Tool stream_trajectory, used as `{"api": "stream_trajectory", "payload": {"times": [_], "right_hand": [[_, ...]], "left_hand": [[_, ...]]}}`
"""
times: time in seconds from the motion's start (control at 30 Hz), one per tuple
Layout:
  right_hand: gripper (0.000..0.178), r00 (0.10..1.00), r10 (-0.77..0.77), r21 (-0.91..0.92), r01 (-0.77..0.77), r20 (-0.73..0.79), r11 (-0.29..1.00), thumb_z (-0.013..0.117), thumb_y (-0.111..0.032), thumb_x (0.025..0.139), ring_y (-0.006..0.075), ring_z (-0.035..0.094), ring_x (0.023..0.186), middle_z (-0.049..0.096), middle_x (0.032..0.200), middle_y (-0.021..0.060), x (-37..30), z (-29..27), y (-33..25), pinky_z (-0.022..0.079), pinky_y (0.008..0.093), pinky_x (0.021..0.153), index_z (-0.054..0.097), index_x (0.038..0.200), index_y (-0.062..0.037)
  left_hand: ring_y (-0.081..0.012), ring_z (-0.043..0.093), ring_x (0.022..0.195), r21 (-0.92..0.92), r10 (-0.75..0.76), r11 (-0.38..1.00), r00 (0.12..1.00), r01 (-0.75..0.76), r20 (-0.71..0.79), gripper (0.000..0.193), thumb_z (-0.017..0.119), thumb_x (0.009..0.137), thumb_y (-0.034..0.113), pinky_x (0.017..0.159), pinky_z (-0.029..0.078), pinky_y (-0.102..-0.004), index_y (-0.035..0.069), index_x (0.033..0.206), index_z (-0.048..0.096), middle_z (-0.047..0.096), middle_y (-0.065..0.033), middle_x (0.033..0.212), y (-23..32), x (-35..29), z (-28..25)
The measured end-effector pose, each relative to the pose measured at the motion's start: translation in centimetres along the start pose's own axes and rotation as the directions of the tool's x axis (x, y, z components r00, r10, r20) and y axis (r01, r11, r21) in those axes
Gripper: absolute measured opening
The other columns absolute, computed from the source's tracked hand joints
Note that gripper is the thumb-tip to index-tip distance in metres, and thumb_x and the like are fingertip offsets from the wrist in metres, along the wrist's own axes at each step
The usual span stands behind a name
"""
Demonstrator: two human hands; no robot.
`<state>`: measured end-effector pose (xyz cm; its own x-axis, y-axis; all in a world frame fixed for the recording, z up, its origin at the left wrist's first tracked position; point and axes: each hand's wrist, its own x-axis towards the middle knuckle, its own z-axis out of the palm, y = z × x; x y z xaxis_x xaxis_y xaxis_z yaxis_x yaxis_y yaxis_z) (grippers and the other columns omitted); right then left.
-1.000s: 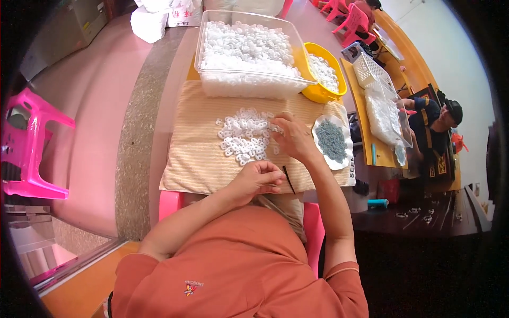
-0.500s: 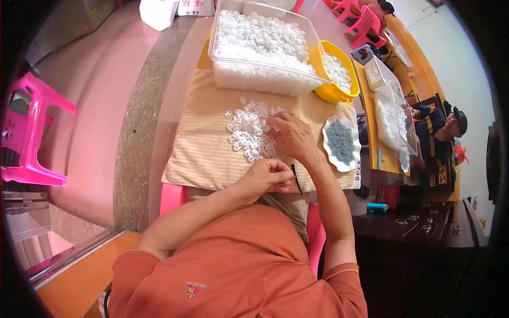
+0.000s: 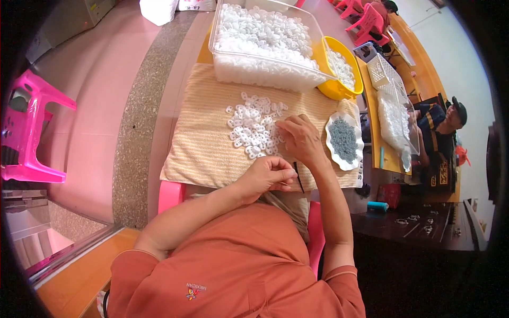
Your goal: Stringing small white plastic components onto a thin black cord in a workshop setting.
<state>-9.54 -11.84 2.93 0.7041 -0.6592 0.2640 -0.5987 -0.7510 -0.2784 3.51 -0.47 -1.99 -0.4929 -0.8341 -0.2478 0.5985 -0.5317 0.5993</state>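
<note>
A loose pile of small white plastic pieces with holes (image 3: pixel 253 127) lies on a striped beige cloth (image 3: pixel 201 127) in front of me. My right hand (image 3: pixel 302 139) is at the pile's right edge, its fingers curled and drawn together; whatever is between the fingertips is hidden. Nearer my body, my left hand (image 3: pixel 269 175) is closed in a pinch, thumb against the fingers, and what it holds is too small to make out. A thin black stick-like tool (image 3: pixel 299 177) shows just right of the left hand. To the right of my right hand, a scalloped white dish (image 3: pixel 333 155) holds tiny grey-blue pieces (image 3: pixel 343 140).
A clear plastic tub (image 3: pixel 265 63) full of white pieces stands at the far edge, beside a yellow basin (image 3: pixel 331 91) with more. Off to the right are a second table (image 3: pixel 374 138) with bagged white pieces and a seated person (image 3: pixel 442 124). A pink stool (image 3: pixel 40 132) stands left.
My right hand has drawn back slightly from over the pile to its right edge, its fingers more gathered. My left hand keeps its pinch in nearly the same place.
</note>
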Motion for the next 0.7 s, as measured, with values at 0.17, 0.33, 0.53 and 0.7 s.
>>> {"api": "stream_trajectory", "payload": {"times": [0.17,0.33,0.53,0.7], "right_hand": [[0.017,0.995,-0.028,0.051,0.033,-0.095,0.998,0.062,-0.003,0.078,0.0289,0.059,0.085,0.064,0.086,0.0100,-0.7,0.5,0.7,0.048,0.0383,0.075,0.067,0.094,-0.0046],[0.016,0.990,0.046,0.098,-0.033,-0.135,0.995,0.062,-0.003,0.080,0.0313,0.061,0.084,0.065,0.087,0.0118,-1.6,0.5,0.5,0.049,0.0391,0.074,0.066,0.095,-0.0038],[0.016,0.946,0.028,0.265,0.063,-0.324,0.962,0.065,0.001,0.079,0.0293,0.064,0.081,0.066,0.088,0.0138,-2.5,-0.2,-1.4,0.050,0.0350,0.071,0.064,0.094,-0.0018],[0.015,0.934,0.309,0.633,-0.129,-0.182,0.763,0.067,0.005,0.082,0.0122,0.062,0.077,0.065,0.084,0.0062,-5.1,-0.2,-2.4,0.049,0.0239,0.067,0.065,0.096,-0.0003]], "left_hand": [[-0.0082,0.060,0.079,-0.007,0.009,1.000,1.000,-0.009,0.010,0.013,0.064,0.091,0.015,0.072,0.055,-0.0239,0.003,0.096,0.060,0.063,-0.0026,0.090,-0.2,0.2,0.0],[-0.0090,0.061,0.077,-0.017,0.006,1.000,1.000,-0.006,-0.012,0.014,0.065,0.091,0.016,0.071,0.055,-0.0239,0.003,0.096,0.060,0.063,-0.0032,0.088,0.2,-0.1,0.4],[-0.0091,0.061,0.076,-0.108,0.016,0.994,0.997,-0.023,-0.071,0.015,0.065,0.091,0.017,0.070,0.055,-0.0237,0.004,0.097,0.061,0.063,-0.0017,0.086,0.9,-0.7,1.0],[-0.0082,0.061,0.077,-0.131,0.147,0.978,0.980,-0.164,-0.132,0.020,0.063,0.092,0.017,0.070,0.056,-0.0247,0.006,0.108,0.058,0.063,-0.0012,0.092,1.0,-0.5,1.1]]}}
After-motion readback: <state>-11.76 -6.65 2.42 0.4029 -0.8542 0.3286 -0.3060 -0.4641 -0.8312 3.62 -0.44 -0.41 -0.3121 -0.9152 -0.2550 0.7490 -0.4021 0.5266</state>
